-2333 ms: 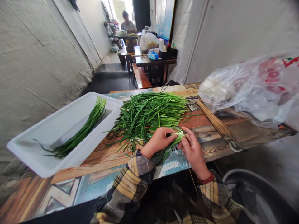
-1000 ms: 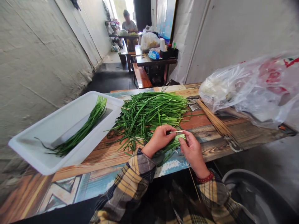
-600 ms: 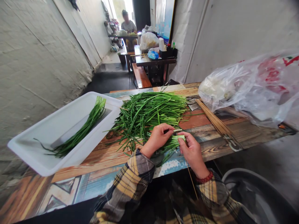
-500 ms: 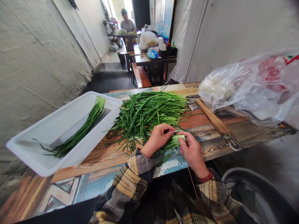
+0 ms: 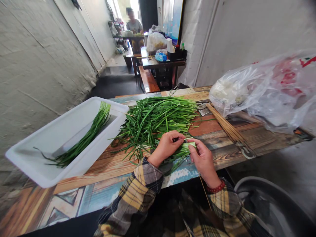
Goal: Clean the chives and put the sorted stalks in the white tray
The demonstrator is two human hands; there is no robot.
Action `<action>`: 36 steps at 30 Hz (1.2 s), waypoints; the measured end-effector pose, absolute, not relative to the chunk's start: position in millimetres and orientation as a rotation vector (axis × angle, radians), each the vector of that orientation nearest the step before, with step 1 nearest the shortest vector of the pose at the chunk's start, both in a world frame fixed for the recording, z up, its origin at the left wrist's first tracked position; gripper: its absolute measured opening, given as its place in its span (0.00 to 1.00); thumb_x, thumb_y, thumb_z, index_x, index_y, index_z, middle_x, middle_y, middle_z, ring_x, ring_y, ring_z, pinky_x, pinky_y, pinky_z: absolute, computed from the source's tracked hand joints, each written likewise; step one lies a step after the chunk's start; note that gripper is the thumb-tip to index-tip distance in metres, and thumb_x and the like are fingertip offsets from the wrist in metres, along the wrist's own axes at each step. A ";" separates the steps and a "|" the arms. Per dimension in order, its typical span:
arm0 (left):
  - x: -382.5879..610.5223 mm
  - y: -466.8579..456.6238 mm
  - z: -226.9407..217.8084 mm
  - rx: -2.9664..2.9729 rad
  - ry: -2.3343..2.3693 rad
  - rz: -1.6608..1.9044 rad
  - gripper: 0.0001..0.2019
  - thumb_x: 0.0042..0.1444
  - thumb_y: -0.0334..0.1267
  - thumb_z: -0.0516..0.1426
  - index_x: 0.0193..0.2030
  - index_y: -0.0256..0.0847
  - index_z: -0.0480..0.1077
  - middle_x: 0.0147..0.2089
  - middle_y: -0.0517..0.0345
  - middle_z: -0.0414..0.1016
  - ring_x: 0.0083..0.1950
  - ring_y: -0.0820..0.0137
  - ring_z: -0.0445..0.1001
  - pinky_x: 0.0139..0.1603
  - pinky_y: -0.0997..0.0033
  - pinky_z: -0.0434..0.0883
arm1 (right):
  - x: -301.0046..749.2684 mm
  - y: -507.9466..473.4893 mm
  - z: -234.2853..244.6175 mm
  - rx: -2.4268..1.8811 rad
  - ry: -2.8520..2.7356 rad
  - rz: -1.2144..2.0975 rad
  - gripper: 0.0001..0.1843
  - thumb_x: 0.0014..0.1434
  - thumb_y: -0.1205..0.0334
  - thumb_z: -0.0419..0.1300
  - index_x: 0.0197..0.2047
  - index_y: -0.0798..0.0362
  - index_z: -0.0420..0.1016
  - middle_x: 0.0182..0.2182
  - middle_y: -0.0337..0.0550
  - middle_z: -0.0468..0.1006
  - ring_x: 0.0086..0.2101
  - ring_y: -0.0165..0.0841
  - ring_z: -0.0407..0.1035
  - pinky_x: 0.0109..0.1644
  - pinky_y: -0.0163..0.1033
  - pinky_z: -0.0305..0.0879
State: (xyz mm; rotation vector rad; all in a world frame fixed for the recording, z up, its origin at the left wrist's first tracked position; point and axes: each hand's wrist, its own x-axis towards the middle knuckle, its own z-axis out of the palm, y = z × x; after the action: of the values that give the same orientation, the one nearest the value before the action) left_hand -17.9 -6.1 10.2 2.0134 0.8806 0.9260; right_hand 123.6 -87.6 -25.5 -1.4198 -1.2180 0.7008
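My left hand is closed round a small bunch of green chives, pinching one stalk near its pale cut end. My right hand is closed too, its fingertips on the cut ends of that bunch while it holds a thin bamboo skewer that runs down toward my lap. Both hands rest at the near edge of the wooden table. A large loose pile of chives lies just beyond them.
A white plastic tray at the left holds one chive bundle. A heap of bamboo skewers and a plastic bag lie at the right. A dark basin sits below right. A person sits far back.
My left hand has shifted slightly up the bunch and pinched out a single stalk. My right hand has stayed on the cut ends with the skewer. The view has barely moved.
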 end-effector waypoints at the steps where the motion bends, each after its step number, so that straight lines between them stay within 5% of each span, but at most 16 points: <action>1: -18.0 -6.2 10.3 2.010 0.881 0.928 0.06 0.53 0.27 0.57 0.33 0.36 0.77 0.32 0.57 0.77 0.34 0.74 0.73 0.38 0.76 0.68 | 123.6 -87.7 -25.2 -1.420 -1.221 0.689 0.14 0.60 0.54 0.55 0.45 0.50 0.74 0.25 0.38 0.75 0.21 0.29 0.65 0.25 0.33 0.60; 21: -18.0 -6.6 12.8 2.020 0.850 0.917 0.05 0.51 0.26 0.58 0.30 0.35 0.76 0.29 0.58 0.75 0.32 0.75 0.71 0.36 0.77 0.66 | 123.0 -87.9 -25.2 -1.429 -1.197 0.699 0.14 0.58 0.55 0.56 0.44 0.52 0.74 0.25 0.39 0.74 0.24 0.30 0.65 0.26 0.33 0.61; 28: -19.1 -8.3 14.9 1.975 0.877 0.884 0.06 0.53 0.28 0.56 0.32 0.35 0.76 0.31 0.57 0.76 0.33 0.73 0.72 0.37 0.76 0.67 | 121.7 -88.5 -26.1 -1.406 -1.134 0.707 0.24 0.58 0.57 0.57 0.58 0.51 0.66 0.25 0.35 0.68 0.19 0.26 0.58 0.22 0.33 0.58; 36: -19.5 -7.9 11.4 1.934 0.918 0.869 0.05 0.53 0.30 0.56 0.31 0.34 0.75 0.30 0.56 0.76 0.33 0.73 0.72 0.36 0.76 0.67 | 121.7 -89.1 -24.6 -1.413 -1.167 0.714 0.20 0.59 0.57 0.56 0.55 0.52 0.68 0.26 0.36 0.68 0.21 0.26 0.59 0.24 0.32 0.58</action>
State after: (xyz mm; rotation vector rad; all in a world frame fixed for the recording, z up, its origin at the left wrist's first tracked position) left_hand -19.5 -7.9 11.4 1.9340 0.9180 0.8695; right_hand 121.7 -89.1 -24.6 -1.4135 -1.1674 0.7135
